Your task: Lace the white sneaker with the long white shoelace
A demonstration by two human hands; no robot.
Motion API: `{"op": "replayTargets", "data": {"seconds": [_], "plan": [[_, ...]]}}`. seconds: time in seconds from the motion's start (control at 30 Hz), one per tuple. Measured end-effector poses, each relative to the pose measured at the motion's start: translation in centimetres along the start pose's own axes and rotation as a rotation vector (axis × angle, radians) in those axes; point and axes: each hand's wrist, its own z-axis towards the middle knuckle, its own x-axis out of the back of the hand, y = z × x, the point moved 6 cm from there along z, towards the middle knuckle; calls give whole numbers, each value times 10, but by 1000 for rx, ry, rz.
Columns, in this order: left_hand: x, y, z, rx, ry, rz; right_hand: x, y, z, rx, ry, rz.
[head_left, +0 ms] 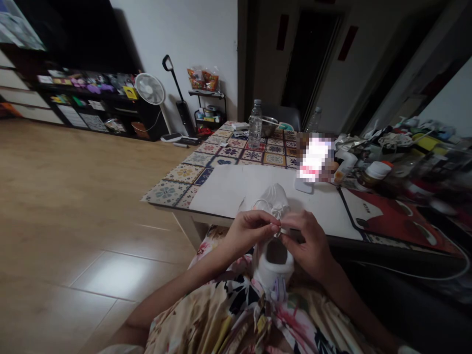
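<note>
The left hand and the right hand are both closed in a pinch. Their fingertips come together near the middle, just over the near edge of the table. Together they grip a small fold of the white cloth. I cannot tell exactly what this cloth is. One part of it rises in soft folds above the hands, over the white paper. A lower part, with a dark round opening, hangs below the hands, just above the person's flower-pattern clothes.

The table has a colorful tile pattern, and the white paper covers much of its near part. To the right of the paper lies a red mat. Farther along the table stand a plastic water bottle and a metal bowl, and near the paper's far edge is a blurred object. On the left is a wood floor, and far away a white fan stands in front of a black shelf.
</note>
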Motion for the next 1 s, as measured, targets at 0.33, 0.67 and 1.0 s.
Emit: {"op": "replayTargets", "data": {"seconds": [0.33, 0.67, 1.0], "plan": [[7, -8, 13, -6, -15, -96, 7, -17, -5, 223, -7, -60], [12, -12, 33, -145, 43, 48, -3, -18, -4, 241, -191, 258], [20, 5, 10, -187, -185, 440, 0, 4, 0, 2, -162, -103]]}}
